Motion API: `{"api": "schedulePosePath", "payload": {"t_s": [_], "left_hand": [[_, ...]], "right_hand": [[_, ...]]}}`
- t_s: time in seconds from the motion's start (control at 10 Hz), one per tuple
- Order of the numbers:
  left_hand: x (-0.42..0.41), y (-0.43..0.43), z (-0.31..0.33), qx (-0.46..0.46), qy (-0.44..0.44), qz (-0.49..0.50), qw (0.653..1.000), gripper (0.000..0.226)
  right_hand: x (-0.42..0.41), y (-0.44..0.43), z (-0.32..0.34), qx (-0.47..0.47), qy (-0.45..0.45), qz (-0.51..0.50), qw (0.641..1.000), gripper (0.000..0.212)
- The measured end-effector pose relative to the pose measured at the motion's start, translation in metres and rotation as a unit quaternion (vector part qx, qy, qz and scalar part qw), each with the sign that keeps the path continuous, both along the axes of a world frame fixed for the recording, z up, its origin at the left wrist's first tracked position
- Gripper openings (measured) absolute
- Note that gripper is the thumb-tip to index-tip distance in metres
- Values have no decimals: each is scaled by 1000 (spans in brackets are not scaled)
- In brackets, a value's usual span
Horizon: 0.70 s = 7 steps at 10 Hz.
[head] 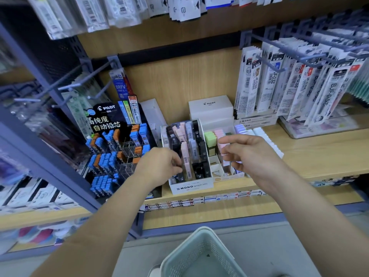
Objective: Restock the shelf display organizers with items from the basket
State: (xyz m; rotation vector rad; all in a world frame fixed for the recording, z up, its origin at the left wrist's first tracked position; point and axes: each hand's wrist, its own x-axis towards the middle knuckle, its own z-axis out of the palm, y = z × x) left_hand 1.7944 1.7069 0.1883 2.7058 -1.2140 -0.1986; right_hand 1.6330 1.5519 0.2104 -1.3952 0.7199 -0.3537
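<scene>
- One long wooden shelf (299,156) is carrying all the organizers in a row, so reaching straight in, not across the neighbouring displays, is looking like the safest approach.
- Standing at the left, the black Pilot rack (111,116) is showing many vacant wire cells among its blue and orange cases; it is sitting just beside the box being worked on and is calling for care from the left elbow.
- Down at the bottom edge, the pale green basket (203,229) is waiting below the shelf; its visible part is showing almost no stock, so the items being restocked are seeming to be mostly up in the organizers.
- Sitting between the two hands, the white MONO box (191,186) is holding dark, grey and pink lead cases in tilted rows, and the step in hand is looking like settling those rows.
- Curling its fingers against the box's left wall, the left hand (159,166) is steadying it or gripping a case; I am not managing to tell which.
- Hovering over the pastel tray, the right hand (249,152) is keeping thumb and forefinger narrowly apart, with nothing showing between them.
- Leaning in the middle row, a pink case (186,156) is needing to be slid down its own channel, label facing up, while the box is being braced.
- Beside it, the green cases (210,139) are standing close enough to be getting knocked.
</scene>
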Motion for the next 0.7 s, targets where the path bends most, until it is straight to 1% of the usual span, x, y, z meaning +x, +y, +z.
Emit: {"api": "schedulePosePath", "payload": {"t_s": [0.1, 0.2, 0.3, 0.4, 0.5, 0.6, 0.7], "left_hand": [[-2, 5, -12, 54, -61, -30, 996, 23], [-3, 6, -21, 47, -91, -34, 994, 20], [-8, 2, -27, 3, -79, -27, 997, 13], [-11, -2, -32, -58, -37, -19, 997, 7], [-10, -4, -34, -81, -10, -26, 996, 9], [-8, -2, -36, -79, -9, -36, 996, 13], [-6, 1, -36, -66, -7, -30, 997, 15]], "right_hand": [[2, 5, -2, -5, 2, 12, 1000, 21], [6, 10, -5, -5, 4, 19, 1000, 23], [9, 15, -7, 1, 2, 28, 1000, 23], [11, 18, -11, 8, -2, 32, 999, 23], [10, 17, -14, 17, -1, 31, 999, 21], [6, 14, -16, 14, 7, 42, 999, 20], [-3, 11, -16, -20, 33, 39, 998, 19]]}}
